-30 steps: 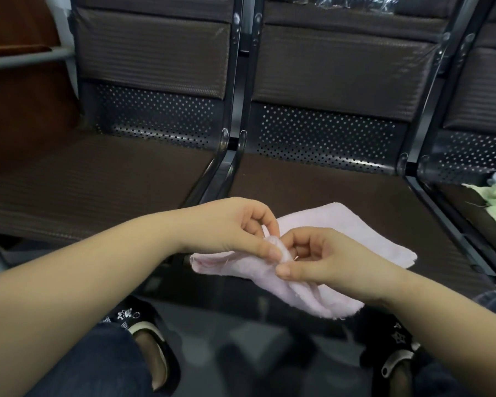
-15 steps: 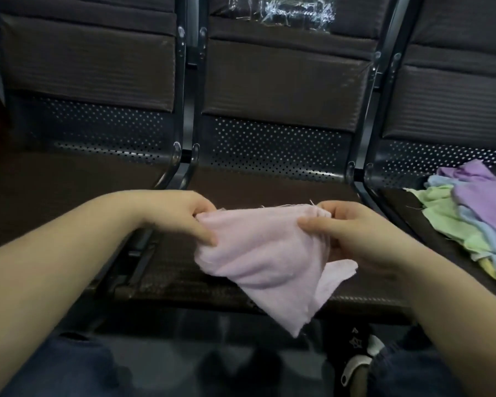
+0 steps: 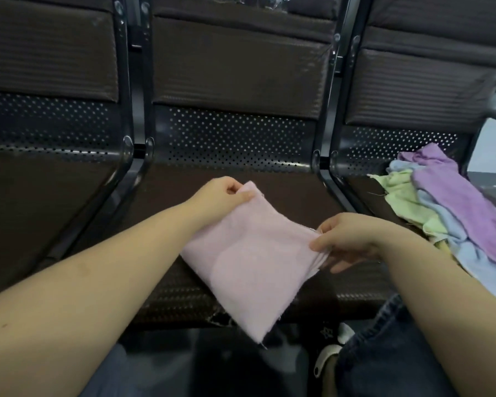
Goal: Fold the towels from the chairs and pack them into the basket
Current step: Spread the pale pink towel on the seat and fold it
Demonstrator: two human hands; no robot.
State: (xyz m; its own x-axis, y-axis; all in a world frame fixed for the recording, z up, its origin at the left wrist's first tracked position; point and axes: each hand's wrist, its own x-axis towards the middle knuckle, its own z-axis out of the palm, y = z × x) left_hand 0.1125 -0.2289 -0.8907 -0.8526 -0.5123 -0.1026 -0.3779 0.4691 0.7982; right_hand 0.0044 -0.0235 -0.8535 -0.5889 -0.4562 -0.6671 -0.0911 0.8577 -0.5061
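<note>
Pink towel held up by two hands

Blue jeans [image 3: 384,353] and a shoe [image 3: 325,358] sit nearest, at the bottom. Just past them, a pink towel [image 3: 249,253] hangs in the air over the front edge of the middle chair seat [image 3: 284,193]. It is folded, and one corner points down. The right hand [image 3: 347,239] pinches the towel's right corner between thumb and fingers. The left hand [image 3: 221,193] pinches the far left corner the same way. Farther off on the right, a pile of loose towels lies on the right chair seat [image 3: 364,193]: a green towel [image 3: 404,196], a blue towel [image 3: 455,224] and a purple towel [image 3: 453,193] on top. Dark chair backs [image 3: 241,61] with little holes stand at the far side.
</note>
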